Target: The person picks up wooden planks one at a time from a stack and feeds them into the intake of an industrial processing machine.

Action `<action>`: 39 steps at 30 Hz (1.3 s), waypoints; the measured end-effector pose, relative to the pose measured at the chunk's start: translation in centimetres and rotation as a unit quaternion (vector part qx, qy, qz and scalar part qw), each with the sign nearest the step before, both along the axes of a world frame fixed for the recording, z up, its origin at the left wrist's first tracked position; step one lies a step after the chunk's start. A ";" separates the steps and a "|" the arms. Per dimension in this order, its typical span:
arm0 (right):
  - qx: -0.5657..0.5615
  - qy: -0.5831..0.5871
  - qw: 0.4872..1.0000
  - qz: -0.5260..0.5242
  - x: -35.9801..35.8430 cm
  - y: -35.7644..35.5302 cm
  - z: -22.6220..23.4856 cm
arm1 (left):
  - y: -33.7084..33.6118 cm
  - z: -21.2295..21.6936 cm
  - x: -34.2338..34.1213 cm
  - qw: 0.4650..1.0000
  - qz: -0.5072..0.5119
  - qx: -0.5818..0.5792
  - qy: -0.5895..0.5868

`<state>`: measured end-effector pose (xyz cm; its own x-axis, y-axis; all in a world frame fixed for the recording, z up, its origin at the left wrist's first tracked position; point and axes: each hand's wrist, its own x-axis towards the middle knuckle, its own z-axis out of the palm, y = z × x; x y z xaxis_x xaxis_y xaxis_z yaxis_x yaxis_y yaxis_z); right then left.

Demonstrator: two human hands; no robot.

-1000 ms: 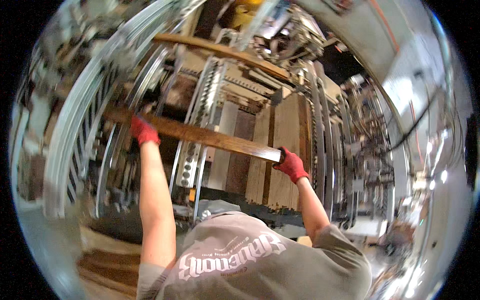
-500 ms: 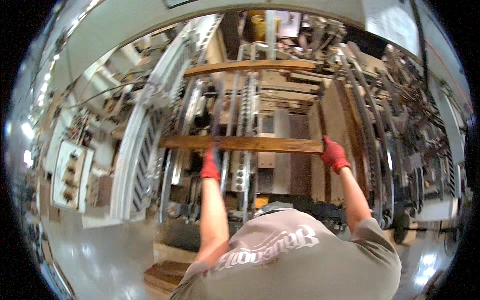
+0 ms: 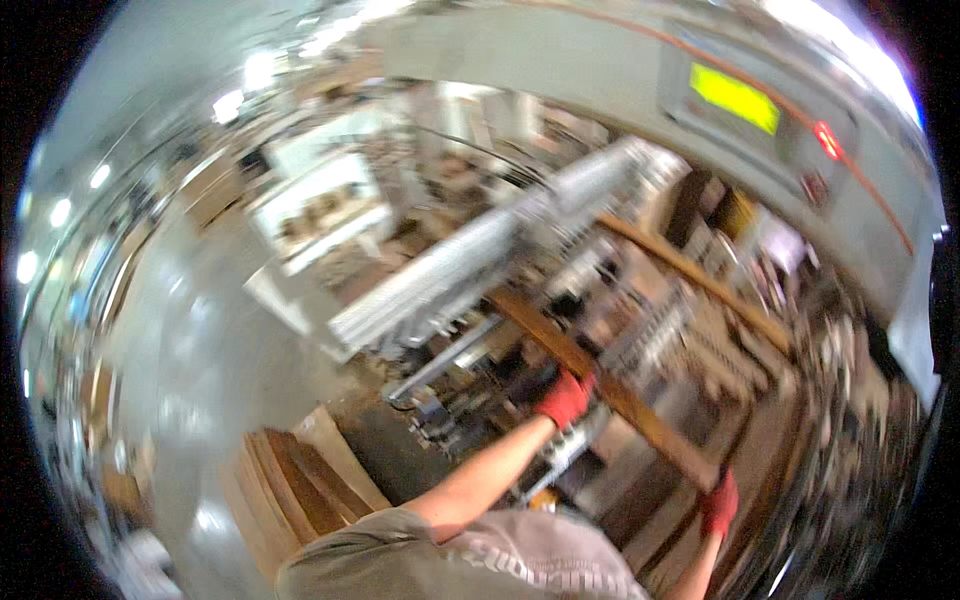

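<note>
- Head view, what changed: half a second ago the wooden board (image 3: 600, 380) lay level across the frame, squarely in front of the metal machine (image 3: 470, 265). Now it slants from about 10 o'clock down to 4 o'clock, and the whole scene has swung and blurred, so the head has turned sharply to the left.
- Head view, hands: the left hand (image 3: 565, 397), in a red glove, has its grip closed around the board near its middle. The right hand (image 3: 720, 503), also red-gloved, is wrapped around the lower end at about 4 o'clock. Both hands have stayed on the board through the turn, so I judge the board is still being carried or lined up rather than set down.
- Head view, where the board is: held up in the air, in front of the machine's rails, apart from the second board (image 3: 700, 280) lying higher up at about 2 o'clock.
- Head view, materials: the board is long, flat and narrow, brown, rough-sawn wood. The machine is pale grey metal with long straight rails. The floor (image 3: 210, 340) is smooth, glossy and reflects the lamps. A stack of wooden planks (image 3: 300, 480) sits at 7 o'clock, flat, with squared edges.
</note>
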<state>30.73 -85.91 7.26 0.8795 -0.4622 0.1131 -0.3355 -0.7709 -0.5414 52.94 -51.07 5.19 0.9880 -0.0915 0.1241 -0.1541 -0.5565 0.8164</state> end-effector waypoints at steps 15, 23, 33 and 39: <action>-0.059 0.142 0.983 0.096 2.1 -16.1 -28.2 | -1.4 -15.9 5.2 0.992 0.117 -0.001 -0.044; -0.384 -0.098 0.915 0.077 1.0 -21.5 -42.2 | -1.1 -8.0 3.8 0.997 0.010 0.040 0.069; -0.230 -0.127 0.958 0.118 3.8 -15.9 -36.4 | 1.7 -14.6 3.7 0.916 0.006 0.374 -0.142; -0.085 -0.032 0.995 0.042 0.1 -4.6 -7.2 | -1.0 -9.7 3.1 0.284 -0.153 0.906 -0.273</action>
